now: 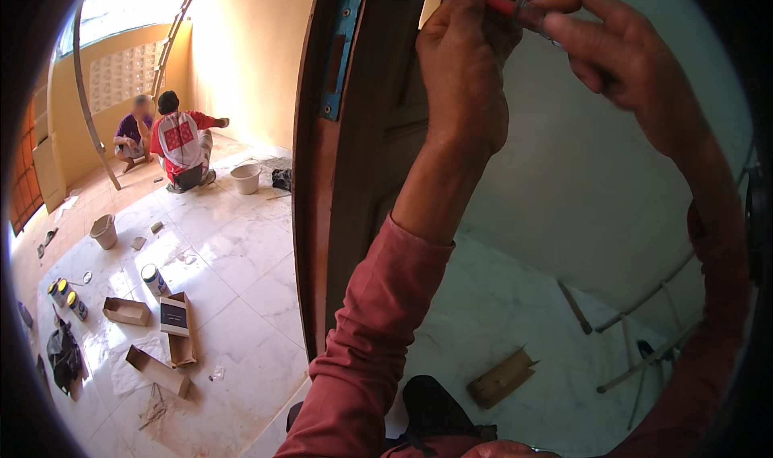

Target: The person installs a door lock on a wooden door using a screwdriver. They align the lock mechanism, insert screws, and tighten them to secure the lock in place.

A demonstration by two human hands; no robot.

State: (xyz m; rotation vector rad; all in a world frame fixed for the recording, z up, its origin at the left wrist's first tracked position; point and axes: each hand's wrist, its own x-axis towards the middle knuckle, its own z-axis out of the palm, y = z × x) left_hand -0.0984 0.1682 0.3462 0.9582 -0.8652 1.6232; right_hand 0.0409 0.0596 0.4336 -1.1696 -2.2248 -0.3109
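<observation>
At the top of the head view, my right hand [612,51] grips a red-handled screwdriver [503,6], its metal shaft pointing left toward the dark wooden door [390,152]. My left hand [463,80] is closed around the screwdriver's front part, thumb raised over the shaft; whatever else its fingers hold is hidden. Just behind that hand a small pale rectangular piece [429,9] shows on the door. Left of it, a long blue-edged metal plate with screws [342,51] runs down the door's edge.
Two people [181,148] crouch by a yellow wall at left, near leaning poles [88,96]. Buckets [103,233], cans [153,279], cardboard boxes [157,371] and black bags [64,349] lie on white tiles. At lower right are a carton [499,377] and wooden sticks [644,369].
</observation>
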